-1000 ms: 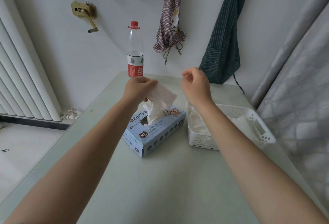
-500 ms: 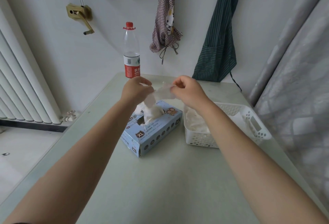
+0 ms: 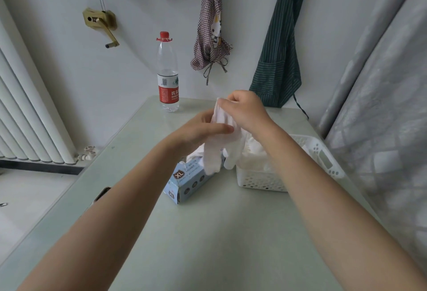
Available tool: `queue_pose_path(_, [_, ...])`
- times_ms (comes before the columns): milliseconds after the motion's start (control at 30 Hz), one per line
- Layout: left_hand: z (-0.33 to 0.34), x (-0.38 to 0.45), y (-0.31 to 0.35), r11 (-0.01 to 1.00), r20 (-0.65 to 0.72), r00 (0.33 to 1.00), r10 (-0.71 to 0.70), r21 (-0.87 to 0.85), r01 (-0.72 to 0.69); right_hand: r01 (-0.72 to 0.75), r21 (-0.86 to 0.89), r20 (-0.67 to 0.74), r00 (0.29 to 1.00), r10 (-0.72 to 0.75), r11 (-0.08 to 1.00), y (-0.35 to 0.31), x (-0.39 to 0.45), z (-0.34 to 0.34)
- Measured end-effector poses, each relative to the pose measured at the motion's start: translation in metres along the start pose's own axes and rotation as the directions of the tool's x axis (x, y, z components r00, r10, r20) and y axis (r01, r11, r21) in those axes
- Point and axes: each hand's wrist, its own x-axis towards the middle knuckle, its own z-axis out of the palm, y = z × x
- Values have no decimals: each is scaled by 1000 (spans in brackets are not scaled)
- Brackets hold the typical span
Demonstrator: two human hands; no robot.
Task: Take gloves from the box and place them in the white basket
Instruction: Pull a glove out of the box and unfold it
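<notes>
White and thin, the glove [image 3: 218, 142] is hanging in the air between the blue box [image 3: 188, 180] and the white basket [image 3: 323, 154], its fingers pointing down near the box top. To do this step well, the person should probably be lifting it fully clear of the box opening before carrying it over the basket, so no second glove is following. The right hand [image 3: 247, 110] is pinching the cuff at the top with curled fingers. The left hand [image 3: 201, 128] is holding the glove's middle between thumb and nearly straight fingers, a light grip.
</notes>
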Motion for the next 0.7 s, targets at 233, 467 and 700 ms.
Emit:
queue_pose_path(233, [-11, 5, -11, 981, -147, 970, -193, -27, 191, 30, 112, -235, 972, -3, 993, 7, 5, -22])
queue_pose_path(467, [-19, 9, -28, 951, -279, 910, -306, -132, 280, -252, 149, -159, 948, 275, 956, 52, 3, -27])
queue_pose_path(700, [-1, 53, -23, 902, -488, 832, -265, 178, 392, -431, 62, -72, 898, 435, 900, 110, 6, -47])
